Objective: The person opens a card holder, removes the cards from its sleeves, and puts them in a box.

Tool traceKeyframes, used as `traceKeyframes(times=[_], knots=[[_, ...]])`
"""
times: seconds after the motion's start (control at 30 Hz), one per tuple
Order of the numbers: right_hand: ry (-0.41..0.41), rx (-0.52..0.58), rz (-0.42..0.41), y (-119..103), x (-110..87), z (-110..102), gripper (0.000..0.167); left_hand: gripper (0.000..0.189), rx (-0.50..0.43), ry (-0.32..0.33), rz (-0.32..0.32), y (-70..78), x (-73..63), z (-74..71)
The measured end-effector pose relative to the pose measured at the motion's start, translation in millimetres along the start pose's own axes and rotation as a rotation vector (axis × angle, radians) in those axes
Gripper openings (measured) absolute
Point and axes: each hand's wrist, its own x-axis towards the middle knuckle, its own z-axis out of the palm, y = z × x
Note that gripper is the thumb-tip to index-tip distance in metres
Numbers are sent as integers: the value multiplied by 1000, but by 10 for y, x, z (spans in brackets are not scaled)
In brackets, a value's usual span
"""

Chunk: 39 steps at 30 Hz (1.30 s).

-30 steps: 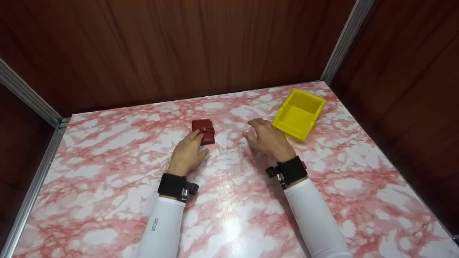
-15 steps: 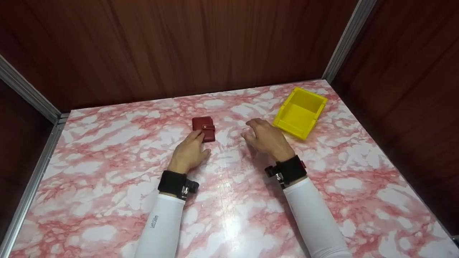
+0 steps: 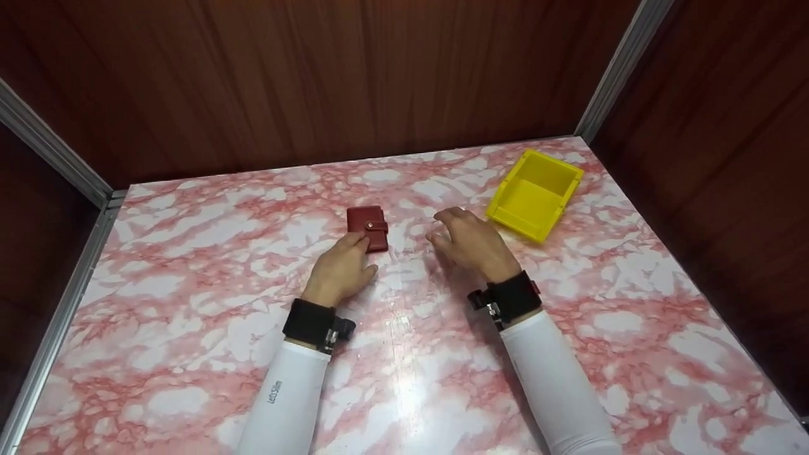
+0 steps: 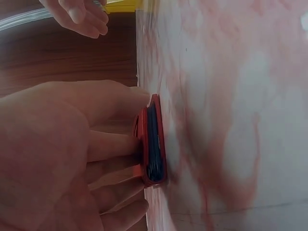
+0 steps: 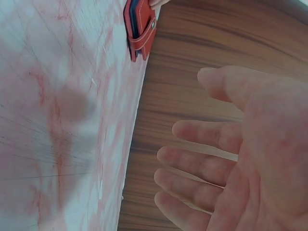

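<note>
A red wallet (image 3: 368,222) with a snap strap lies on the marbled table. My left hand (image 3: 340,267) rests its fingertips on the wallet's near left part. In the left wrist view those fingers (image 4: 113,146) reach straight onto the cover, and dark inner leaves show between the red covers. The thumb is by one corner of the wallet, not wrapped round it. My right hand (image 3: 475,245) hovers to the right of the wallet, holding nothing. Its loosely bent, spread fingers (image 5: 195,159) show in the right wrist view.
A yellow open bin (image 3: 536,196) stands at the back right, just beyond my right hand. Brown wood-grain panels (image 3: 354,82) with metal corner strips (image 3: 626,69) enclose the table (image 3: 189,354) at the back and sides.
The head view has shifted slightly. My left hand has drawn the wallet a little nearer across the table. My right hand has hardly moved.
</note>
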Motion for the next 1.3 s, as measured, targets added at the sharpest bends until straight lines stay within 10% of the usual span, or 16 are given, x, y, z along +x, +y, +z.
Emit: traceKeyframes(times=[0.57,0.77,1.3], knots=[[8,-20,-18,-12,-32,27,48,47,15,-92,1,353,-224,-140],[-29,-28,-2,-48,-16,11,53,57,-32,15,-46,154,-57,-136],[-57,-23,-25,-126,-22,37,50,93,-127,-46,-31,-21,108,-32]])
